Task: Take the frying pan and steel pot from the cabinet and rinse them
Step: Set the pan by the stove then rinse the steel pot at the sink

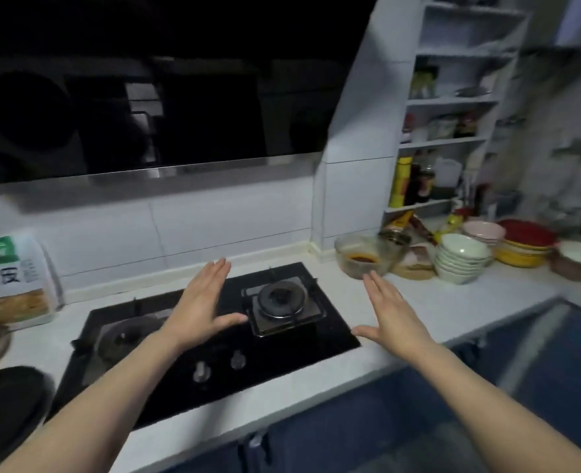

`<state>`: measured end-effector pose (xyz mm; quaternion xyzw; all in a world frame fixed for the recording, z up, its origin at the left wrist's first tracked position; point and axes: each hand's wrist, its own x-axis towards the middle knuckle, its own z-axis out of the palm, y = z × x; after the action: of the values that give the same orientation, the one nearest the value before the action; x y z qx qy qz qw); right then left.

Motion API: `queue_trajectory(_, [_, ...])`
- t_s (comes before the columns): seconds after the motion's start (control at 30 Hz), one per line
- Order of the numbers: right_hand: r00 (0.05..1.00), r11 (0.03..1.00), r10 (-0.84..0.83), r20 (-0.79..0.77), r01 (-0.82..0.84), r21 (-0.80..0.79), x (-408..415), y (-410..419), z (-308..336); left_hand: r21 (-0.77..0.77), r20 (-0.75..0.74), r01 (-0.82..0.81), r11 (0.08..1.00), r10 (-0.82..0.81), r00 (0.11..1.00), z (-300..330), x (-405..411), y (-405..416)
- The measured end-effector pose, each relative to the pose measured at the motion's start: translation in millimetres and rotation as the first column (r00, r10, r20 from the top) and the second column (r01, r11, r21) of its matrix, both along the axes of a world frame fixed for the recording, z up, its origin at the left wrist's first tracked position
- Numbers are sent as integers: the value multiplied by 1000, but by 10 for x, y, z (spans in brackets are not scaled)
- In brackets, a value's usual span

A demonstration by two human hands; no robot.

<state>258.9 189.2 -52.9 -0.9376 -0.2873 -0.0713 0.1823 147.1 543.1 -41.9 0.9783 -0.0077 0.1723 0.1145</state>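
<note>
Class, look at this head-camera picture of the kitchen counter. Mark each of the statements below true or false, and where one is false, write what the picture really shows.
1. Both hands are open and hold nothing. True: the left hand and the right hand hover over the counter with fingers spread.
2. A steel pot stands on the right burner. False: the right burner is bare.
3. A stack of pale bowls stands on the counter right of the stove. True.
4. The glass bowl beside the stove is empty. False: it holds some reddish sauce.
5. The stove's two knobs sit at its front edge. True.
6. A flame burns on the left burner. False: no flame shows on the left burner.
</note>
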Motion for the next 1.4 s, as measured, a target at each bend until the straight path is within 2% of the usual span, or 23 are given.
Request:
queue_trajectory(0.13, [975, 975, -223, -11, 223, 12, -22, -1314, 97, 0, -23, 218, 976, -218, 976, 63, 688, -1128])
queue_trajectory(0.27, [906, 906, -423, -21, 423, 14, -152, -2523, 126, 21, -18, 405, 914, -405, 914, 129, 1342, -2235])
queue_trajectory(0.47, [733, 733, -680, -18, 680, 5, -373, -4023, 147, 38, -4, 627, 778, -627, 779, 141, 2262, -3950])
queue_trajectory(0.63, [577, 576, -817, -2, 817, 24, -448, -5049, 125, 18, 4, 777, 629, -778, 629, 127, 2866, -5331])
queue_trajectory(0.8, [405, 406, -914, 32, 912, 57, -620, -5889, 174, 38, -13, 904, 426, -904, 426, 158, 3325, -6658])
queue_trajectory(1.0, [207, 207, -978, -8, 977, 52, -1068, -6776, 144, 20, -20, 967, 252, -967, 253, 160, 3407, -8160])
queue_trajectory(1.17, [110, 110, -994, -12, 994, 25, -1302, -7532, 53, -2, -21, 984, 179, -984, 179, 65, 3264, -9272])
queue_trajectory(1.4, [122, 122, -992, 5, 991, -62, -1214, -8737, 14, -37, -13, 984, 172, -985, 172, -125, 3228, -10517])
